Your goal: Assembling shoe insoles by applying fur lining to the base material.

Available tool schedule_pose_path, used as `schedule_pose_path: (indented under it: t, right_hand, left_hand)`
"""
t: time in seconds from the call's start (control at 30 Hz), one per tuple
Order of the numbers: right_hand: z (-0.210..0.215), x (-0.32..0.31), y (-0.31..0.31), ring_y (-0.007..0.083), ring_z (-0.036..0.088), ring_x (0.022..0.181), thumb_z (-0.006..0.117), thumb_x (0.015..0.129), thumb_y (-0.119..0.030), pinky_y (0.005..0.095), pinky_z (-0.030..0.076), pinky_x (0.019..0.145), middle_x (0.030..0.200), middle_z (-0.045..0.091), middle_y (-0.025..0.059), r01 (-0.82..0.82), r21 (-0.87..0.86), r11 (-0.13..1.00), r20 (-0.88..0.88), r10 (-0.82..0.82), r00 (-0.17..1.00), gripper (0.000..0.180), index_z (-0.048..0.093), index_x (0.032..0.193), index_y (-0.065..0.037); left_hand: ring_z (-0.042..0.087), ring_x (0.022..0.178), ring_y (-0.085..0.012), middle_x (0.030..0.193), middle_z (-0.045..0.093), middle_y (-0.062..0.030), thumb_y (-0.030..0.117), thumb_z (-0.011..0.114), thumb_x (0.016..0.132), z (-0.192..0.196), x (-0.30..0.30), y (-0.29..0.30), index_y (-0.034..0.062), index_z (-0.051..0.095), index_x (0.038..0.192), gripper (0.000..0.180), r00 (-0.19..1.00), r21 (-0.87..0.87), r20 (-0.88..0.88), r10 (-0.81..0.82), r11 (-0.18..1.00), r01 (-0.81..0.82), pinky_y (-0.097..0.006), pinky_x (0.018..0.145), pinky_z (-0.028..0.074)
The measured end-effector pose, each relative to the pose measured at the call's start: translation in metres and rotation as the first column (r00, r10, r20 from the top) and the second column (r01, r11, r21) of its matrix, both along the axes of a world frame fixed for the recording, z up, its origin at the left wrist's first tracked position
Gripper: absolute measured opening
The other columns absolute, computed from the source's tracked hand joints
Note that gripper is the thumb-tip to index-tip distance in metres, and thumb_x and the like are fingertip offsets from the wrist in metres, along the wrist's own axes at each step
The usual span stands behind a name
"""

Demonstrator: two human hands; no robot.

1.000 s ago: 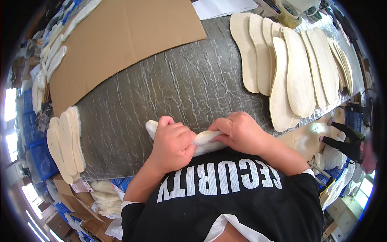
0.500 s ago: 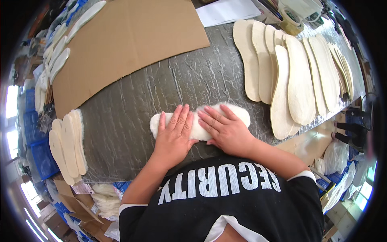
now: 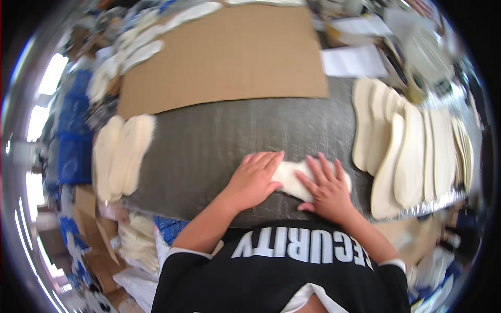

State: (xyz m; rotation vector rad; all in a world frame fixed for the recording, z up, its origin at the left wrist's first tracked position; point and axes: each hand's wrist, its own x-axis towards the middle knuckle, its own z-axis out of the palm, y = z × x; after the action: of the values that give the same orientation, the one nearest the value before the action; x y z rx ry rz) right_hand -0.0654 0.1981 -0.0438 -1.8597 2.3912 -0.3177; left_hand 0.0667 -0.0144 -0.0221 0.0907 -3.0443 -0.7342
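A white fleecy insole (image 3: 288,176) lies crosswise on the dark table (image 3: 209,151), close to my body. My left hand (image 3: 254,178) rests flat over its left end and hides it, with fingers side by side and the thumb stretched along the fleece. On the right half lies my right hand (image 3: 330,189), palm down with its fingers spread. Off to the right are several overlapping cream insoles (image 3: 409,156) in a fanned row. A smaller group of insoles (image 3: 122,156) with fuzzy edges sits at the table's left end.
A large brown cardboard sheet (image 3: 224,57) covers the far part of the table. White papers (image 3: 355,61) and a clear plastic container (image 3: 428,52) stand at the far right. Blue crates (image 3: 73,156) are stacked beyond the left edge, with an open carton (image 3: 96,235) lower down.
The view has shifted, so the table's things appear farther right and lower. My left hand has moved onto the insole's left end, which showed before. My right hand's fingers have spread wider.
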Motion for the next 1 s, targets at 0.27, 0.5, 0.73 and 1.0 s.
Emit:
schedule_pose_path:
  t: [0.27, 0.5, 0.73, 1.0]
  right_hand:
    - [-0.026, -0.018, 0.030, 0.0437, 0.043, 0.134, 0.056, 0.092, -0.047, 0.0508, 0.032, 0.112, 0.142, 0.051, 0.0223, 0.208, -0.454, 0.866, 0.505, 0.057, 0.861, 0.067, 0.050, 0.136, 0.002]
    - [-0.014, -0.005, 0.050, 0.0391, 0.053, 0.126, 0.059, 0.093, -0.020, 0.0482, 0.039, 0.106, 0.128, 0.061, 0.0211, 0.213, -0.510, 0.833, 0.473, 0.065, 0.879, 0.034, 0.062, 0.120, 0.000]
    - [0.013, -0.015, 0.035, 0.0343, 0.065, 0.098, 0.070, 0.080, -0.004, 0.0421, 0.053, 0.085, 0.105, 0.069, 0.0146, 0.199, -0.505, 0.840, 0.516, 0.108, 0.850, 0.026, 0.067, 0.106, -0.003]
    - [0.044, -0.046, 0.089, 0.0288, 0.061, 0.093, 0.077, 0.073, -0.010, 0.0402, 0.049, 0.085, 0.095, 0.066, 0.0071, 0.294, -0.634, 0.715, 0.101, -0.300, 0.948, 0.025, 0.065, 0.095, -0.009]
  left_hand:
    - [0.060, 0.100, -0.0339, 0.101, 0.063, -0.0106, 0.021, 0.074, 0.077, -0.004, 0.013, -0.012, 0.0077, 0.063, 0.092, 0.023, 0.954, 0.279, 0.277, 0.117, 0.940, -0.196, -0.046, 0.085, 0.047]
    - [0.061, 0.090, -0.0287, 0.093, 0.062, -0.0109, 0.002, 0.059, 0.082, 0.086, 0.119, -0.080, 0.0048, 0.061, 0.094, 0.012, 0.781, -0.032, -0.378, 0.497, 0.836, -0.548, -0.038, 0.083, 0.050]
    - [0.064, 0.102, -0.0343, 0.109, 0.068, -0.0203, 0.007, 0.060, 0.090, 0.129, 0.303, -0.275, -0.0043, 0.066, 0.110, 0.024, 0.476, -0.345, -0.611, 0.632, 0.329, -0.879, -0.040, 0.092, 0.048]
    - [0.058, 0.107, -0.0349, 0.114, 0.061, -0.0196, 0.012, 0.062, 0.092, 0.020, 0.177, -0.256, -0.0048, 0.060, 0.114, 0.027, 0.587, -0.081, -0.498, 0.639, 0.640, -0.764, -0.041, 0.096, 0.046]
